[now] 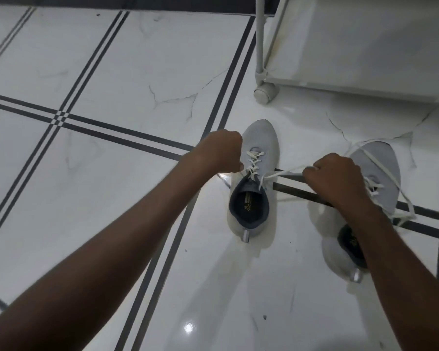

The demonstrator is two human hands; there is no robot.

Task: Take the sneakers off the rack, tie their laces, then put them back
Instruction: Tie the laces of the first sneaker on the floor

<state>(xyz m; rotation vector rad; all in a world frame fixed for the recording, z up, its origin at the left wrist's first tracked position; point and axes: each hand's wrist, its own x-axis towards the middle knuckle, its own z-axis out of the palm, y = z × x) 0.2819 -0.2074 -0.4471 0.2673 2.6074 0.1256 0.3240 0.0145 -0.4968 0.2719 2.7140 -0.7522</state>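
Left sneaker (pixel 257 173) sits on the floor (pixel 112 72) mid-room, toe at 12 o'clock, both lace ends (pixel 284 173) pulled out sideways, probably snugging the first knot. Left hand (pixel 222 152) at 9, right hand (pixel 336 179) at 3, fingers of both clenched around lace. Second sneaker (pixel 380 168) waits untied under the right arm, its loose laces nearby could tangle. Rack (pixel 260 46) is up at 1 o'clock
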